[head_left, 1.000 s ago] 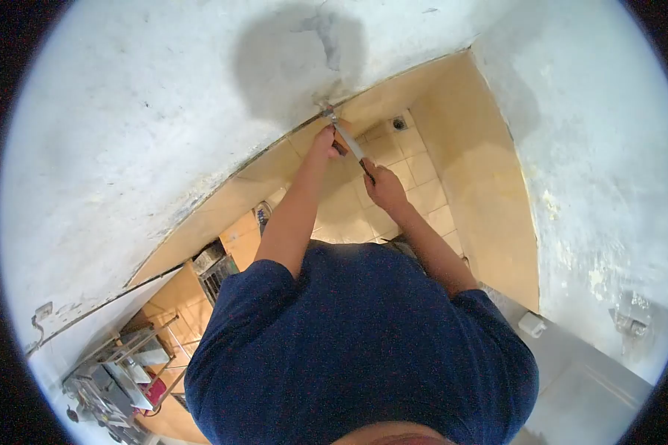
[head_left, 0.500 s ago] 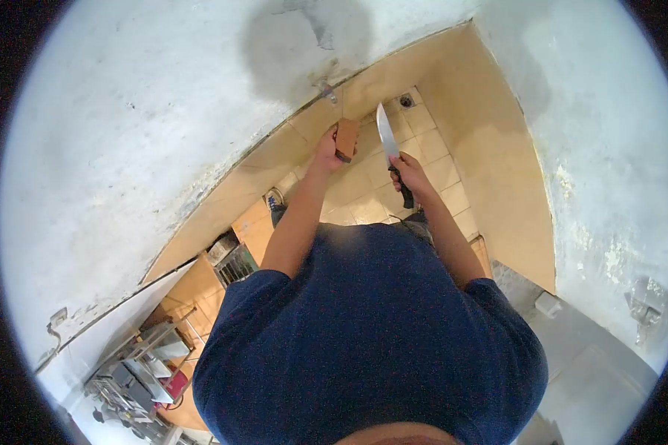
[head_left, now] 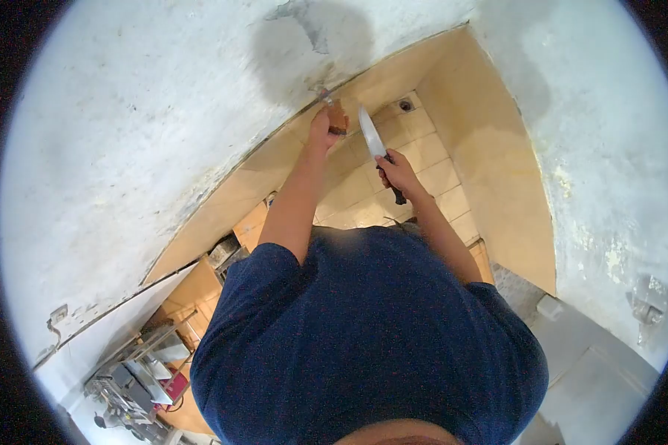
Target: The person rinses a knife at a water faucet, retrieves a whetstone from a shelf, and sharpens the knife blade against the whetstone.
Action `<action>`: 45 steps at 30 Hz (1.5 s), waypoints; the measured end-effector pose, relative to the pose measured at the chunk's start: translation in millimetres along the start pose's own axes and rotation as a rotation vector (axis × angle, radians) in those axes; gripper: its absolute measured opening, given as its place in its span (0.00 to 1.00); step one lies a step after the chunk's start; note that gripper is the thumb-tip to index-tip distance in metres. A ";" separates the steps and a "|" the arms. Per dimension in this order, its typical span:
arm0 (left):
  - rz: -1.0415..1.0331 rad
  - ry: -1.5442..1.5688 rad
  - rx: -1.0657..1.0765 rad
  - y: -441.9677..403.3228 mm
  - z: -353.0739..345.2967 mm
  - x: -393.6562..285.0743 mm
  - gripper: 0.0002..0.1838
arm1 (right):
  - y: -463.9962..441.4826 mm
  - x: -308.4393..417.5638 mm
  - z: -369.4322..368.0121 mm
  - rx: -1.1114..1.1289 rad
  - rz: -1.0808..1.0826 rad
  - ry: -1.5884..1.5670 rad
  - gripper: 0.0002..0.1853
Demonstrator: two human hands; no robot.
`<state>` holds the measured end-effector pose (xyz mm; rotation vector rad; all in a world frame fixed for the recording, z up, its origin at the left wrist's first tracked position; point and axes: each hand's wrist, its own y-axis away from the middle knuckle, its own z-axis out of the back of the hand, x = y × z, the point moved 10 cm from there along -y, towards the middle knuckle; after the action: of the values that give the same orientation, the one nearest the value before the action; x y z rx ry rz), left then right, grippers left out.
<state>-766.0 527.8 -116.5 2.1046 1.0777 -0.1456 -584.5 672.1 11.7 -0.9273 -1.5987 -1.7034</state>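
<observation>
My left hand (head_left: pixel 321 130) is wrapped round a reddish-brown block (head_left: pixel 338 117) with a dark lower edge, held just below a small tap (head_left: pixel 324 96) on the wall. To its right, my right hand (head_left: pixel 398 173) grips the black handle of a large knife (head_left: pixel 371 133). The blade points up and slightly left, toward the block, with a gap between them. The palm side of my left hand is partly hidden.
A tiled floor (head_left: pixel 423 158) with a round drain (head_left: pixel 405 105) lies below my hands. Tan panels line the lower walls (head_left: pixel 490 148). A metal rack (head_left: pixel 137 378) with items stands at the lower left.
Over the last second the knife came away from the block and tap, swinging right. Since the middle frame, the block has moved up toward the tap and the knife slightly left.
</observation>
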 end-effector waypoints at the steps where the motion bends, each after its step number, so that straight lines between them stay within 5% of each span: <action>1: -0.004 -0.066 -0.030 1.0 2.0 -1.0 0.20 | 2.4 -1.3 3.5 -0.019 -0.012 0.006 0.14; 5: 0.114 -0.157 0.063 22.0 -1.5 -0.8 0.25 | 2.8 28.1 0.8 -0.024 0.199 0.141 0.13; 11: -0.058 -0.456 0.057 49.1 -31.9 -24.4 0.39 | -9.2 68.3 -7.5 -0.033 0.296 0.033 0.14; 14: -0.123 -0.502 -0.159 60.6 -34.7 -33.6 0.42 | -11.4 61.9 -5.9 -0.042 0.270 0.019 0.14; 38: -0.056 -0.690 0.058 24.7 -17.8 -39.5 0.40 | -10.1 7.2 25.5 -0.070 0.123 0.020 0.12; 45: 0.060 -0.544 0.158 65.1 -22.4 -11.4 0.27 | -1.8 -12.6 11.6 0.005 -0.036 -0.119 0.12</action>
<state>-730.4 511.8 -58.6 2.0533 0.6911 -0.7476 -578.0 683.5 0.5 -1.0198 -1.7046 -1.6955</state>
